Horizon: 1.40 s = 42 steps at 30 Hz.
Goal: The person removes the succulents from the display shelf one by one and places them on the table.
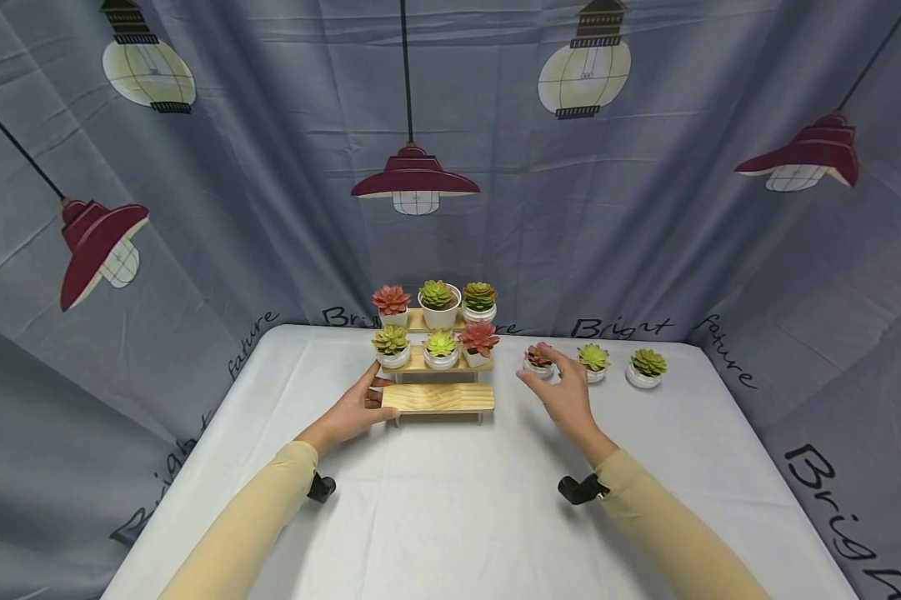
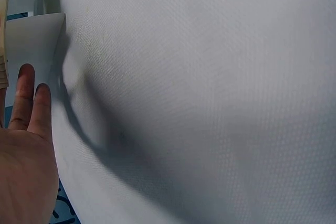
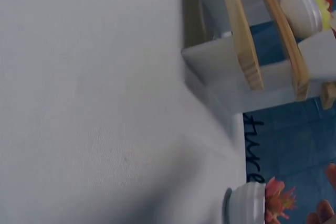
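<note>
A three-tier wooden plant stand (image 1: 438, 399) with white side supports is on the table. My left hand (image 1: 354, 410) holds the left end of its bare bottom board, thumb at the front edge; in the left wrist view two fingers of that hand (image 2: 26, 166) stretch beside a white support. Close to a reddish succulent in a white pot (image 1: 538, 362), my right hand (image 1: 568, 398) has thumb and fingers spread around the plant. In the right wrist view its fingertips (image 3: 324, 211) are apart from the red leaves, and the pot (image 3: 247, 203) stands on the table.
Several potted succulents fill the upper tiers, including a green one in a larger pot (image 1: 439, 310) and a red one (image 1: 478, 340). Right of my right hand stand two green potted succulents (image 1: 593, 360) on the white tablecloth (image 1: 450, 517). A grey-blue curtain (image 1: 450, 250) hangs behind.
</note>
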{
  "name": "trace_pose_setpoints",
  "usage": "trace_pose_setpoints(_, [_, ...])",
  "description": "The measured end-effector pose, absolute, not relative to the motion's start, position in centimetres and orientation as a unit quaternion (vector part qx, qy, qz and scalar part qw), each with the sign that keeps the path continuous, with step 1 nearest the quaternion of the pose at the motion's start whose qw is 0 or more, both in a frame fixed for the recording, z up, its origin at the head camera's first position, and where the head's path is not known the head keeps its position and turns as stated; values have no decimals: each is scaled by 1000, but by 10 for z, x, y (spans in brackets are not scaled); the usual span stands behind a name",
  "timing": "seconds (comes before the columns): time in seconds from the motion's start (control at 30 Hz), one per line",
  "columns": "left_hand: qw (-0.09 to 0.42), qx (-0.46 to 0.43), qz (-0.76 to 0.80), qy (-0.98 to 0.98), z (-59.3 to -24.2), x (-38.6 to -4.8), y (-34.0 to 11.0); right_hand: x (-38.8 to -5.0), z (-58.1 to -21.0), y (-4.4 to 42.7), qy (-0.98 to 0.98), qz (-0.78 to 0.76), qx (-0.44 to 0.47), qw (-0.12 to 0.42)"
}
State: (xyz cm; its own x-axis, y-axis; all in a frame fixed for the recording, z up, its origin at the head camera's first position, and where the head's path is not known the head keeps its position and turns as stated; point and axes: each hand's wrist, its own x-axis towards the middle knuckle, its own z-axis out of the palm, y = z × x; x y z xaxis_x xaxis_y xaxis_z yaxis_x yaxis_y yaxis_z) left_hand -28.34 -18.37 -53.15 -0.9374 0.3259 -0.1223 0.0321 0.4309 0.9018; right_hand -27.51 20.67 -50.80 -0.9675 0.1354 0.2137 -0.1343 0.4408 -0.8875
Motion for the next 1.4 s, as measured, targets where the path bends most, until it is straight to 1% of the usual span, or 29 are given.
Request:
trace_pose_setpoints(0.3, [138, 110, 524, 833, -533, -284, -184, -276, -505, 180, -848, 518, 13, 113])
trace_pose_setpoints(0.57, [140, 112, 530, 829, -531, -281, -184, -280, -503, 159, -847, 514, 40, 128])
trace_pose_setpoints(0.77, [143, 105, 531, 829, -524, -278, -182, -285, -504, 147, -848, 511, 31, 137])
trace_pose_setpoints(1.07, [140, 108, 529, 830, -510, -269, -176, -290, -504, 131, -848, 514, 2, 134])
trace_pose_setpoints(1.4, [142, 106, 528, 831, -530, -283, -183, -293, -505, 122, -845, 519, -24, 128])
